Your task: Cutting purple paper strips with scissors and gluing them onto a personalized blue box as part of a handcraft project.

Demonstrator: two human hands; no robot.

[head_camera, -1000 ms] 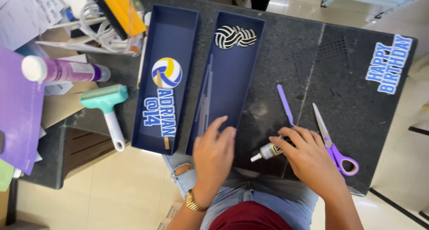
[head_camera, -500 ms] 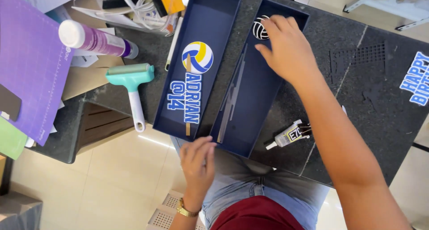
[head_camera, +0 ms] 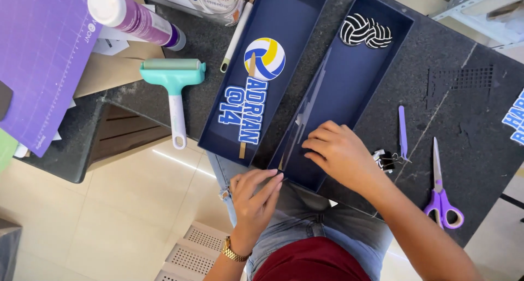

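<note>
Blue paper lettering (head_camera: 516, 120) cut off at right edge, perhaps half-seen.

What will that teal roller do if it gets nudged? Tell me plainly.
The teal roller lies flat on the dark counter, its white handle overhanging the edge, so a nudge on that end could probably tip it off. Its drum would likely roll only when pushed along the handle's line. It looks like light plastic, probably easy to shift.

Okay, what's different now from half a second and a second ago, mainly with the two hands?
The right hand, which reached up to the black-and-white volleyball cutouts half a second ago, has pulled back to the near end of the right navy tray, fingers inside it. The left hand now touches that tray's near corner. The left navy tray, teal roller and purple scissors lie as before.
</note>
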